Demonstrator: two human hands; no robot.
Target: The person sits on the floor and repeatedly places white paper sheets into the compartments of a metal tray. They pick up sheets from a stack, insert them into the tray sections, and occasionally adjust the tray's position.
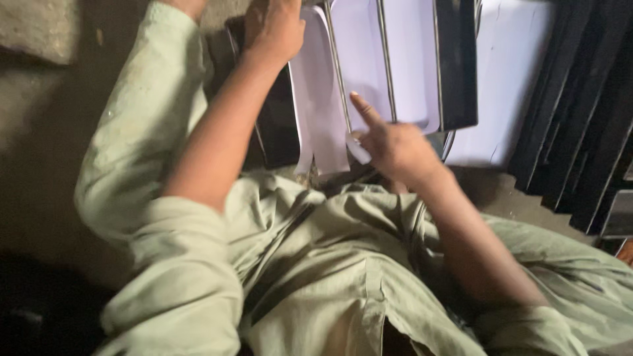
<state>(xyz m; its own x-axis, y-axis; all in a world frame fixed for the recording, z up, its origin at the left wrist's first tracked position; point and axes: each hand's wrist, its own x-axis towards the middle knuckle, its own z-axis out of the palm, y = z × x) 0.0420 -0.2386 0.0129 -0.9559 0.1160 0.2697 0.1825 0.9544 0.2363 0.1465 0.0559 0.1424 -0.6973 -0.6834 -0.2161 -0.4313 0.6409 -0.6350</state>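
Roughly centre-top of the view, a set of flat white rectangular panels with rounded corners, smooth and matte, stand side by side, split by thin grey metal rods. They sit just beyond the person's lap, leaning among dark frames. No labels or marks show on their faces.

A narrow white strip hangs down from the lower edge of the leftmost panel, loose and slightly curled at its end, like peeled film or paper.

Right hand: index finger extended straight, tip touching the white panel face near a rod; the other fingers are curled in, and a bit of the white strip appears pinched beneath them, though I cannot tell how firmly.

Left hand: fingers bent and closed over the top edge of the leftmost panel, gripping it; fingertips are hidden behind the edge.

A glossy black flat panel stands upright just right of the white ones. Further right, another pale white sheet leans, then a stack of black slatted frames.

Person wears a loose pale green cotton garment, creased, sleeves rolled above the elbows. Rough grey concrete floor lies to the left.
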